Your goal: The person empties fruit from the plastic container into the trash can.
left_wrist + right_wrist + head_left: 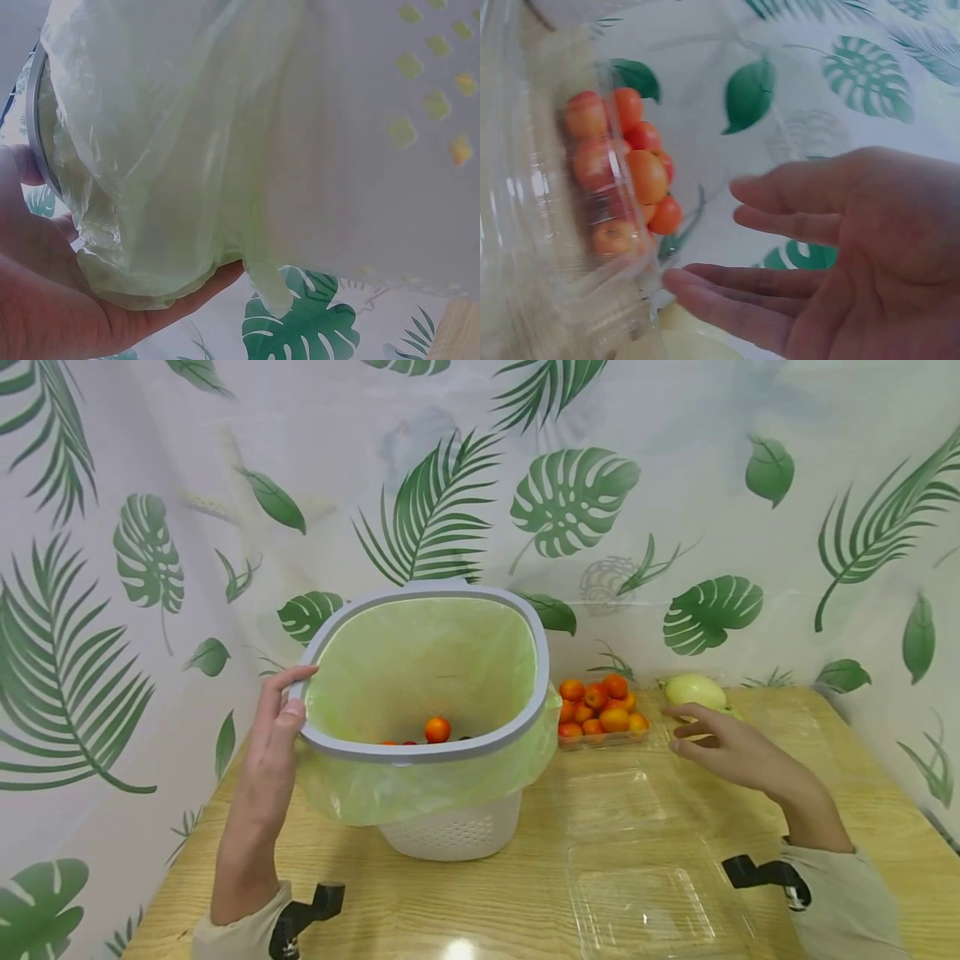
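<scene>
A white waste bin (450,831) with a grey rim (450,752) and a pale green plastic bag (420,789) as its liner stands at centre. My left hand (273,752) grips the rim at its left side, and the bag's overhang lies against that palm in the left wrist view. Inside the bin shows an orange-red fruit (437,729), with others mostly hidden by the rim. My right hand (738,752) is in the air, fingers loosely bent and holding nothing. Close by are a pale yellow-green melon (693,691) and a clear tray of small orange-red fruits (645,176), perhaps tomatoes.
Two clear plastic trays (645,902) lie on the wooden table (420,910), one behind the other, right of the bin. A leaf-patterned sheet (675,510) hangs behind the table and along its sides. Both wrists carry black camera mounts (757,872).
</scene>
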Demonstrator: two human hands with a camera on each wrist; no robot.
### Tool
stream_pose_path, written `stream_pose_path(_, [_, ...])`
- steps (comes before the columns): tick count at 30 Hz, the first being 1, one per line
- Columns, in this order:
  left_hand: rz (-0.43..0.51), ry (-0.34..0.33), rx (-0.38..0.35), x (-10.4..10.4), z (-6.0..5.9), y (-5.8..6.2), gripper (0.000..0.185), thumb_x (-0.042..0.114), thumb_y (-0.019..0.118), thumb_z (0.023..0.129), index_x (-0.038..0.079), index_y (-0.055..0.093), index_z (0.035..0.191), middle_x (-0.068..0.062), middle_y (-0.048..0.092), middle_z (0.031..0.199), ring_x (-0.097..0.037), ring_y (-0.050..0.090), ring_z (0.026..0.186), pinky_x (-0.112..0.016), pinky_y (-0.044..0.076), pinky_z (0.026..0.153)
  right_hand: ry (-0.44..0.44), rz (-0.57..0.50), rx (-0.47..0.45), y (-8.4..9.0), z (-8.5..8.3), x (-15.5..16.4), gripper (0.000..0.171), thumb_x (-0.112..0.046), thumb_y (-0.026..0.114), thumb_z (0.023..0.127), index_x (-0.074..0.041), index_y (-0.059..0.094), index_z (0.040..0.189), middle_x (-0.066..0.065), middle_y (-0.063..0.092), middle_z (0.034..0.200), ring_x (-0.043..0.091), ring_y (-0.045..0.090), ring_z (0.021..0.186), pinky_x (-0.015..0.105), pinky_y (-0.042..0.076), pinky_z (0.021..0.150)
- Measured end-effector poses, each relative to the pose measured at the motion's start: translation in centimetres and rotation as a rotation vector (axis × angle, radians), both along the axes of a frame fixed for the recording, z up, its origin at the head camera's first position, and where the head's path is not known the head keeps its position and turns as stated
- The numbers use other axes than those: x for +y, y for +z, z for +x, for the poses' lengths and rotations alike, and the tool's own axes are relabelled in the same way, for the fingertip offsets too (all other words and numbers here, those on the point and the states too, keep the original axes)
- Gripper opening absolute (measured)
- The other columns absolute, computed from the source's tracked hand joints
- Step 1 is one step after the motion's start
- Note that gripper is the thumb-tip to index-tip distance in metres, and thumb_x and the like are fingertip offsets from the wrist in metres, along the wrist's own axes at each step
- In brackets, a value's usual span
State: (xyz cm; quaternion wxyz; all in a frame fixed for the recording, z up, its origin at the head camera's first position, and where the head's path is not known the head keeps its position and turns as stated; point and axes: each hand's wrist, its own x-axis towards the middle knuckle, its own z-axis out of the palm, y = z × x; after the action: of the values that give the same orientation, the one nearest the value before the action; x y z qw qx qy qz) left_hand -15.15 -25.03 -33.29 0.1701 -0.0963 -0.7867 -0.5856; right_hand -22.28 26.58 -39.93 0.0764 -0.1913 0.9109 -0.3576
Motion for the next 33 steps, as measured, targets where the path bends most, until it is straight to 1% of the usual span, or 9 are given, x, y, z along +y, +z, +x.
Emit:
stream_pose_path(5, [-0.006,0.004,0.001,0.0,0.0,0.0,0.045,0.033,0.032,0.108,0.014,0.043,0.148,-0.001,0.030,0.158,-0.026,0.033,0.135,-0.059,0.020,0.109,-0.007,0.040,0.009,-0.3,-2.4,-1.0,0.047,-0.012,0.056,0.105,0.007,0.044,0.147,0.035,0.050,0.141,0.052,0.056,0.121,0.056,0.053,0.089])
stream_pose_path(10, [-0.009,-0.001,-0.010,0.1,-0.1,0.0,0.045,0.033,0.033,0.109,0.014,0.044,0.148,-0.001,0.030,0.159,-0.028,0.033,0.136,-0.061,0.020,0.109,0.031,0.130,0.074,-0.8,-4.5,-1.6,0.040,-0.005,0.055,0.103,0.010,0.051,0.139,0.039,0.055,0.133,0.056,0.057,0.117,0.063,0.049,0.093])
stream_pose_path(14, [-0.012,-0.003,-0.012,0.1,-0.1,0.0,0.044,0.033,0.033,0.109,0.014,0.043,0.148,0.000,0.029,0.160,-0.028,0.033,0.137,-0.062,0.020,0.109,0.028,0.201,0.097,-1.0,-6.0,-1.9,0.039,-0.001,0.054,0.098,0.011,0.053,0.136,0.040,0.056,0.129,0.058,0.056,0.116,0.060,0.051,0.088])
stream_pose_path(16, [-0.009,-0.005,-0.007,0.0,-0.1,0.0,0.044,0.032,0.033,0.109,0.013,0.043,0.148,0.000,0.028,0.161,-0.026,0.030,0.140,-0.062,0.019,0.110,0.017,0.227,0.084,-0.9,-6.7,-2.1,0.040,-0.002,0.052,0.098,0.011,0.053,0.136,0.042,0.056,0.128,0.055,0.060,0.109,0.055,0.051,0.082])
stream_pose_path(19, [-0.006,-0.006,-0.001,0.0,-0.1,0.0,0.044,0.032,0.034,0.109,0.013,0.044,0.147,0.001,0.028,0.161,-0.025,0.029,0.142,-0.061,0.018,0.111,0.004,0.234,0.052,-0.8,-7.5,-2.3,0.041,-0.002,0.049,0.097,0.010,0.052,0.136,0.044,0.055,0.127,0.043,0.064,0.089,0.047,0.050,0.073])
stream_pose_path(23, [-0.008,-0.007,0.000,0.1,-0.1,0.0,0.044,0.032,0.034,0.109,0.013,0.044,0.147,0.001,0.028,0.161,-0.025,0.027,0.143,-0.061,0.017,0.111,-0.001,0.220,0.038,-1.0,-8.2,-2.5,0.041,0.001,0.048,0.095,0.012,0.052,0.134,0.039,0.059,0.119,0.032,0.058,0.074,0.040,0.045,0.067])
stream_pose_path(27, [-0.011,-0.006,0.003,0.0,-0.1,0.0,0.044,0.031,0.033,0.109,0.012,0.044,0.147,0.000,0.029,0.161,-0.026,0.029,0.141,-0.061,0.018,0.111,-0.010,0.194,0.038,-1.4,-8.9,-2.9,0.042,0.003,0.052,0.092,0.015,0.051,0.132,0.031,0.063,0.106,0.030,0.057,0.076,0.039,0.045,0.068])
stream_pose_path(30, [-0.013,-0.001,0.004,0.0,-0.1,0.0,0.044,0.031,0.033,0.109,0.012,0.043,0.147,0.000,0.029,0.161,-0.026,0.030,0.140,-0.062,0.018,0.110,-0.006,0.156,-0.012,-1.9,-9.2,-3.2,0.044,0.002,0.057,0.091,0.016,0.050,0.131,0.034,0.063,0.109,0.035,0.064,0.085,0.039,0.051,0.071])
stream_pose_path(33, [-0.011,-0.001,0.000,0.1,0.0,0.0,0.044,0.032,0.033,0.109,0.013,0.043,0.148,0.000,0.028,0.161,-0.027,0.030,0.140,-0.062,0.018,0.110,0.002,0.124,-0.073,-2.6,-9.4,-3.3,0.048,0.001,0.059,0.088,0.017,0.048,0.132,0.037,0.057,0.117,0.035,0.062,0.087,0.037,0.050,0.071])
